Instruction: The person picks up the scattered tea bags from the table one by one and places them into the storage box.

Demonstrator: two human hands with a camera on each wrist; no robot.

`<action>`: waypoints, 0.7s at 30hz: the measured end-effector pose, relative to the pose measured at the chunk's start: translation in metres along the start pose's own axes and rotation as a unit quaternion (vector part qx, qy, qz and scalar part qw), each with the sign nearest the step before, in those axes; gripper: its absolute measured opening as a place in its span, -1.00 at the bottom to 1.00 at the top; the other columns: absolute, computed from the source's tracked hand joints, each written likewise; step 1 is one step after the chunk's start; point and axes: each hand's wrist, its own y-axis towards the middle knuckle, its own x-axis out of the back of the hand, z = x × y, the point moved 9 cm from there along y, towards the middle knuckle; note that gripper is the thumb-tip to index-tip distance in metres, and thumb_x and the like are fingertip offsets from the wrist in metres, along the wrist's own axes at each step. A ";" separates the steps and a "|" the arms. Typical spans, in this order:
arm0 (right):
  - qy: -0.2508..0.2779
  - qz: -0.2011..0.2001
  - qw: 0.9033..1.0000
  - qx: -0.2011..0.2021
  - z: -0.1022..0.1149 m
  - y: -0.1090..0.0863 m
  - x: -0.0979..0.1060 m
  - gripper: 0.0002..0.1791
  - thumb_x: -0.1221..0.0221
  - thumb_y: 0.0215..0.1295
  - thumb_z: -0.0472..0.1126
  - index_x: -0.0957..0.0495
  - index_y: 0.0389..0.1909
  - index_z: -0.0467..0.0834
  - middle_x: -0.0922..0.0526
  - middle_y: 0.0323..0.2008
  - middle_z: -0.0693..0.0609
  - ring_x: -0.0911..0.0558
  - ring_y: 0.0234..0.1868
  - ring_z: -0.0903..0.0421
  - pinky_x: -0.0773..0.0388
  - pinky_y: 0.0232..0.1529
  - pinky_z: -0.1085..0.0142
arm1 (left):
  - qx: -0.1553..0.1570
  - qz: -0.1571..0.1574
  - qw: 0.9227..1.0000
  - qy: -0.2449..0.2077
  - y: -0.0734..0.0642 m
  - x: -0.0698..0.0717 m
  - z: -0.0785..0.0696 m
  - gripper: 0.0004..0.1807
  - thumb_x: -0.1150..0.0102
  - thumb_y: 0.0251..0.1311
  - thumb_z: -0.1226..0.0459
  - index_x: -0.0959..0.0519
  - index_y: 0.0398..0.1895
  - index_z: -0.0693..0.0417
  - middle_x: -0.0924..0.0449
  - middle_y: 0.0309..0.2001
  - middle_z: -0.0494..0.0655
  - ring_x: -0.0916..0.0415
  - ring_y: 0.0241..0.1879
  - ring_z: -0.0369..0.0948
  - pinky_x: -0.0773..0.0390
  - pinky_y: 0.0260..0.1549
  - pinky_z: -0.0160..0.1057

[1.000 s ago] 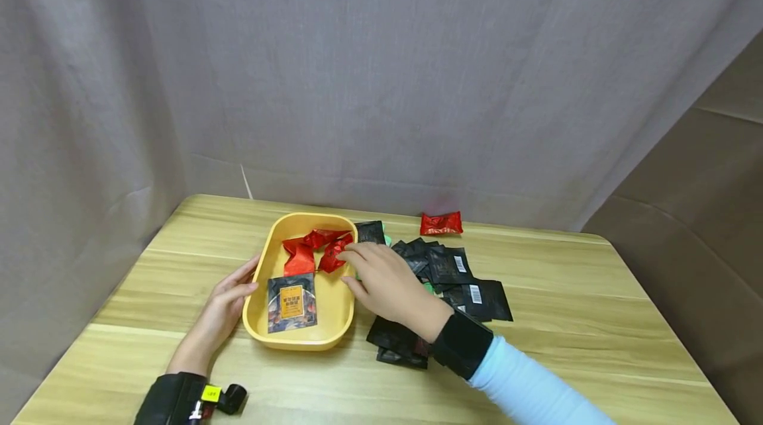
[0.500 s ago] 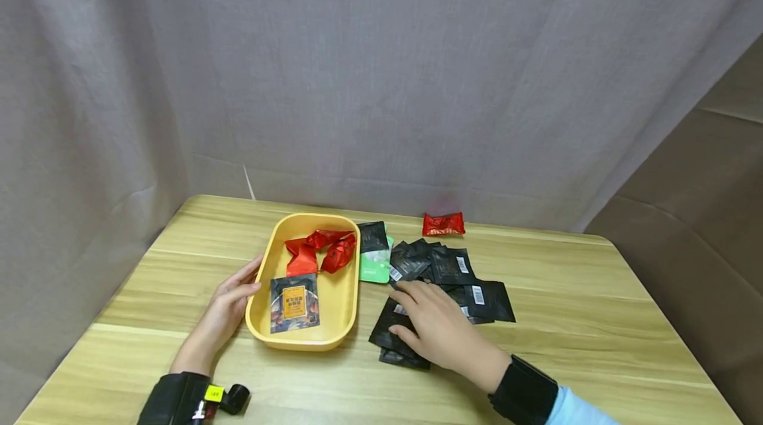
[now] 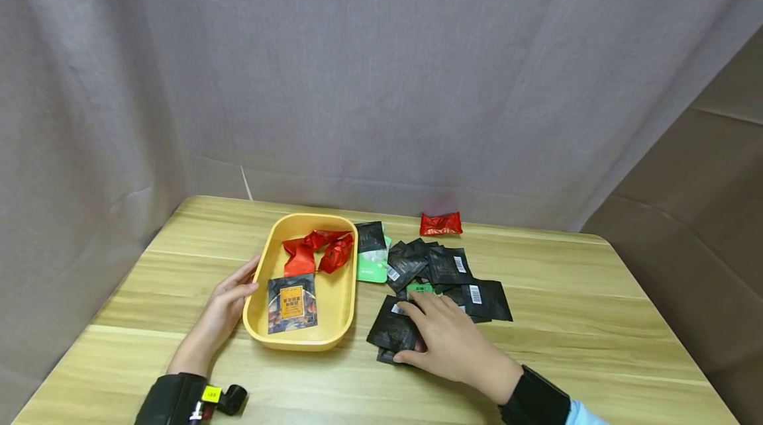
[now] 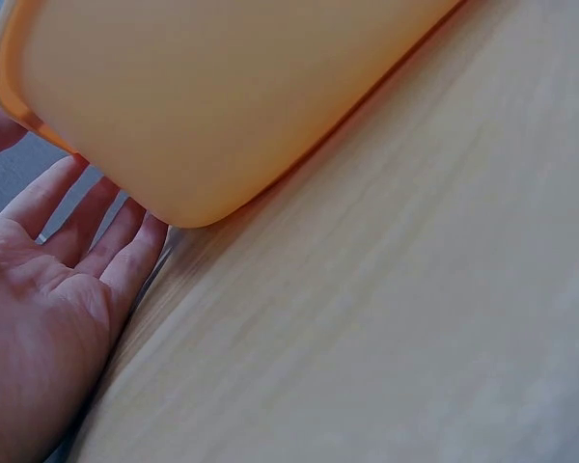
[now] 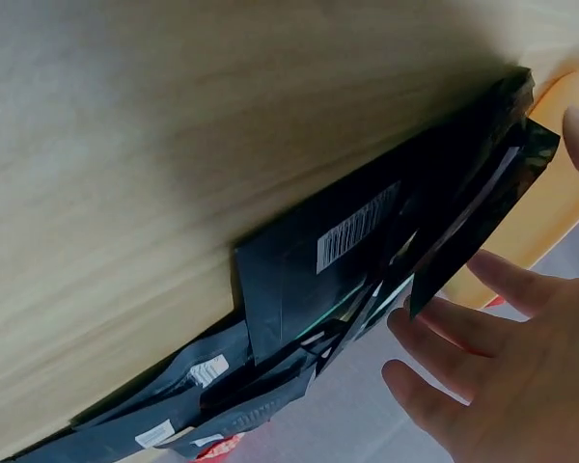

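Right hand (image 3: 453, 340) spread around the near packet (image 3: 389, 327), right of the tub (image 3: 334, 309) — contact unclear. I'd pinch one edge, lift it singly. Left hand (image 3: 223, 309), fingers loosely extended, touches tub's left side — I'd brace lightly there.

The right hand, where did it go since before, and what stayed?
The right hand moved away from the yellow tray, rightward and nearer, and now touches a black packet; I can't tell whether it grips. The left hand stayed at the tray, and the red packets inside stayed put.
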 end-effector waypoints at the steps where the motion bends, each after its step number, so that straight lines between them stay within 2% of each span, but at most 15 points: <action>1: -0.001 0.003 1.000 0.001 0.001 0.000 -0.001 -0.10 -0.08 -0.01 0.45 -0.38 0.26 -0.06 -0.43 0.27 -0.18 -0.35 0.28 -0.14 -0.34 0.25 -0.22 | 0.000 0.000 1.000 0.000 0.000 0.000 0.000 -0.34 0.22 0.32 0.41 0.13 0.45 0.33 0.31 0.47 0.42 -0.31 0.13 -0.57 -0.40 0.06 -0.62; 7: -0.008 0.018 1.000 0.016 0.006 0.001 -0.008 -0.12 -0.10 0.02 0.41 -0.37 0.27 -0.07 -0.43 0.27 -0.18 -0.38 0.25 -0.09 -0.38 0.24 -0.13 | 0.006 -0.003 1.000 0.001 -0.001 0.001 0.000 -0.34 0.22 0.32 0.40 0.12 0.46 0.31 0.34 0.47 0.43 -0.32 0.12 -0.58 -0.41 0.05 -0.63; 13: -0.012 0.025 1.000 0.012 0.004 0.001 -0.011 -0.14 -0.12 0.03 0.38 -0.35 0.28 -0.05 -0.44 0.26 -0.18 -0.39 0.24 -0.08 -0.38 0.24 -0.08 | 0.002 -0.003 1.000 0.001 -0.001 0.000 -0.001 -0.34 0.23 0.33 0.40 0.13 0.45 0.34 0.27 0.48 0.39 -0.31 0.14 -0.56 -0.39 0.06 -0.63; 17: -0.010 0.021 1.000 0.012 0.003 0.000 -0.009 -0.16 -0.15 0.02 0.35 -0.33 0.29 -0.03 -0.43 0.27 -0.16 -0.38 0.25 -0.09 -0.37 0.24 -0.12 | 0.004 -0.002 1.000 0.004 -0.001 -0.001 -0.001 -0.34 0.22 0.33 0.39 0.12 0.45 0.33 0.29 0.48 0.38 -0.30 0.15 -0.56 -0.39 0.06 -0.63; 21: -0.003 -0.001 1.000 0.005 0.001 -0.002 0.001 -0.16 -0.19 0.00 0.30 -0.32 0.29 -0.02 -0.42 0.26 -0.18 -0.36 0.27 -0.13 -0.35 0.25 -0.16 | 0.006 -0.002 1.000 0.008 -0.002 -0.002 -0.003 -0.34 0.21 0.33 0.38 0.12 0.46 0.31 0.32 0.47 0.41 -0.29 0.13 -0.58 -0.38 0.05 -0.65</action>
